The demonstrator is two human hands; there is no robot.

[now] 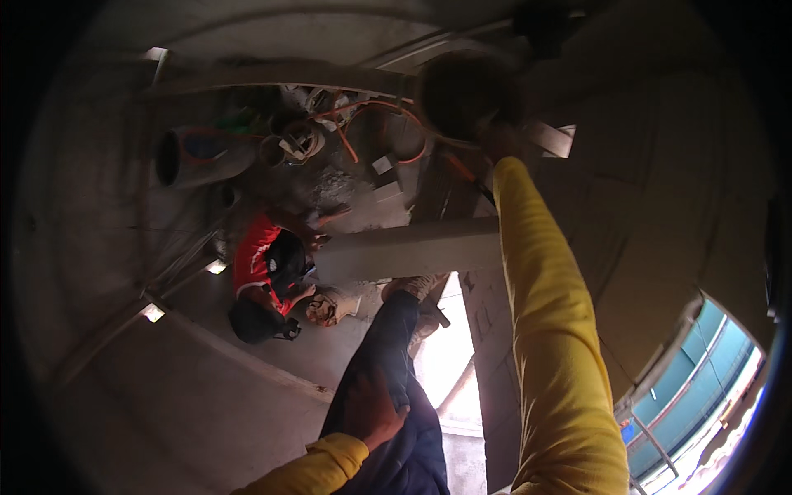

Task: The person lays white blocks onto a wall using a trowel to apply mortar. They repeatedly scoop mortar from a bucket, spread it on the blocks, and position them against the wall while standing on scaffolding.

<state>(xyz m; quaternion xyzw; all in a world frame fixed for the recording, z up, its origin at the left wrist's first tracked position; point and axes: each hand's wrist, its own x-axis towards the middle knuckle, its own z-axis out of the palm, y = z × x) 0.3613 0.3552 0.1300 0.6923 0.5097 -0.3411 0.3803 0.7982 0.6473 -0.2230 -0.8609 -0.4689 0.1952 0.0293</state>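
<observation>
My right arm in a yellow sleeve stretches far up and forward. At its end my right hand (498,142) is at the near edge of a dark, round, bucket-like container (462,87). Deep shadow hides its fingers, so whether they grip the rim or reach inside does not show. My left hand (375,410) rests on the thigh of my dark trousers (388,346), its fingers lying along the cloth with nothing visible in them. Below my knees a pale, long beam or ledge (404,247) crosses the view.
A person in a red and black top (268,256) sits or crouches lower down at left. Beyond are a large drum (194,157), several buckets, an orange hose (412,153) and square tiles (385,165). A bright opening (450,355) lies beside my leg; another opening (693,371) is at right.
</observation>
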